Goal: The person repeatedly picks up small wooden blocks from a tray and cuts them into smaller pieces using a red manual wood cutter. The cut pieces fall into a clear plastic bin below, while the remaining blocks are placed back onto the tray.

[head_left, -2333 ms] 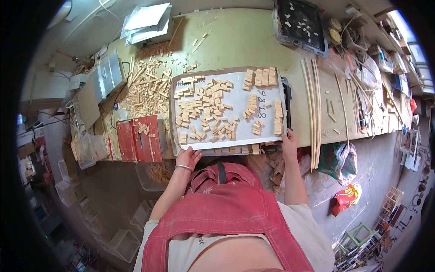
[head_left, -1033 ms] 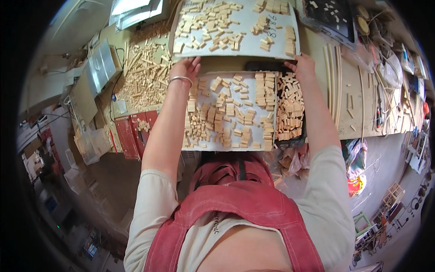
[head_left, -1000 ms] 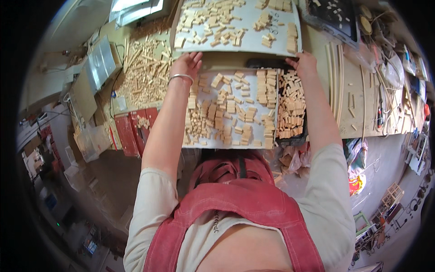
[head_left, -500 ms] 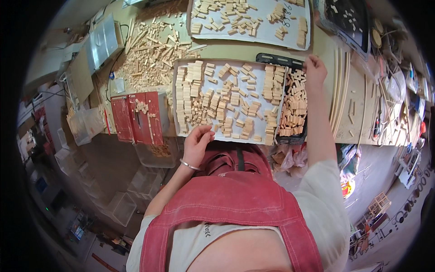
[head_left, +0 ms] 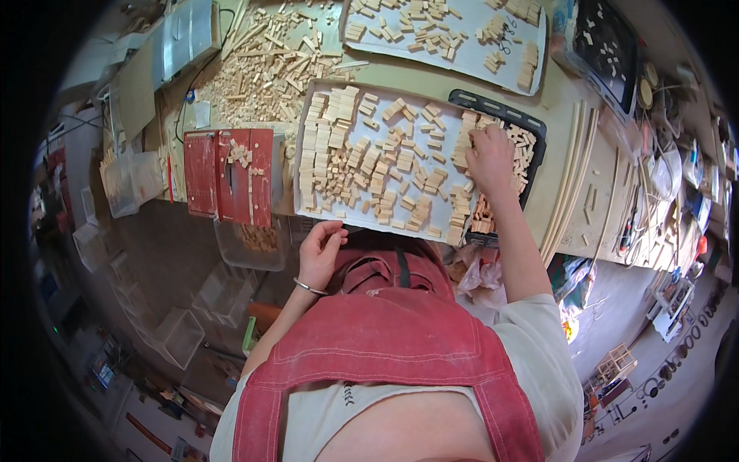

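A shallow white-lined tray (head_left: pixel 396 223) lies before me, holding rows and scattered groups of small pale wooden blocks (head_left: pixel 323 146). My right hand (head_left: pixel 491 154) is over its right part, fingers bent down onto the blocks there; what is between the fingertips is hidden. A black crate (head_left: pixel 539 135) full of reddish and pale blocks sits under and beside that edge. My left hand (head_left: pixel 323 250) is just below the tray's front edge, fingers loosely curled and apart, holding nothing visible. A second tray (head_left: pixel 431 58) of blocks lies behind the first.
A heap of wood offcuts (head_left: pixel 269 77) covers the back left, beside a red box-like fixture (head_left: pixel 200 173) and metal-topped boxes (head_left: pixel 185 38). Long wooden strips (head_left: pixel 577 169), a dark tray (head_left: pixel 596 54) and cables lie at the right. Clear plastic bins (head_left: pixel 177 339) stand below on the left.
The top tray was pushed to the back, uncovering this one. Both hands have released it: my left hand came down to the front edge, my right moved down onto the near blocks.
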Tool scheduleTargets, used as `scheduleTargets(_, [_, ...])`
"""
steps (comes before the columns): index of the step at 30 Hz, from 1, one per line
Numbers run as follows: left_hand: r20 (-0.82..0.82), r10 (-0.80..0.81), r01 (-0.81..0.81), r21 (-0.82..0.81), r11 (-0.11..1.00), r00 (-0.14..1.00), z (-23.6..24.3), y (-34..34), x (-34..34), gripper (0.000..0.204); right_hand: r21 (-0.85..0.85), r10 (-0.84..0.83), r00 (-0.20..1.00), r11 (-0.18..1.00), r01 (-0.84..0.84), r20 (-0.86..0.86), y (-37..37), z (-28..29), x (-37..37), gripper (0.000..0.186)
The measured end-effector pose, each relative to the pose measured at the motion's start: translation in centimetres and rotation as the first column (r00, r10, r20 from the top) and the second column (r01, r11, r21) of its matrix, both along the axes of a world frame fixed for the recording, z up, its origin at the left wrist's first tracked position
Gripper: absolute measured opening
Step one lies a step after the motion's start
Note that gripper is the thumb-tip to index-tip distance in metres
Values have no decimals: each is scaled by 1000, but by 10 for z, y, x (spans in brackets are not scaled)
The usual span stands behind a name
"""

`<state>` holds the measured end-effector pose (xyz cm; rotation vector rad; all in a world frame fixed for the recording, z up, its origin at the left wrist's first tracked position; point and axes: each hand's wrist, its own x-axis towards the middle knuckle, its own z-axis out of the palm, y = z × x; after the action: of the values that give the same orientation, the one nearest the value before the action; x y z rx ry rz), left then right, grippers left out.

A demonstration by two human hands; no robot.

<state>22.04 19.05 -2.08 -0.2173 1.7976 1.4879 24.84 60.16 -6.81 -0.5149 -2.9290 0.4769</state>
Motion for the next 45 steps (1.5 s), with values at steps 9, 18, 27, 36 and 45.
scheduleTargets(9, [21, 55, -55, 17, 998, 998, -12, -14, 14, 23, 3, 27, 992, 1000, -28, 125, 10, -6, -3, 19])
scheduleTargets(18, [20, 62, -62, 1, 998, 998, -13, -18, 15, 25, -5, 38, 994, 999, -38, 99, 14, -3, -6, 21])
scheduleTargets(27, [46, 66, -66, 8, 998, 997, -20, -23, 19, 27, -3, 105, 979, 994, -106, 175, 22, -4, -12, 19])
scheduleTargets(36, [39, 108, -108, -7, 994, 993, -16, -21, 22, 24, -28, 230, 945, 973, -230, 233, 31, -3, -20, 13])
scheduleTargets(45, [-11, 113, -113, 4, 994, 994, -14, -21, 24, 23, -7, 290, 912, 954, -301, 292, 26, 12, -29, 10])
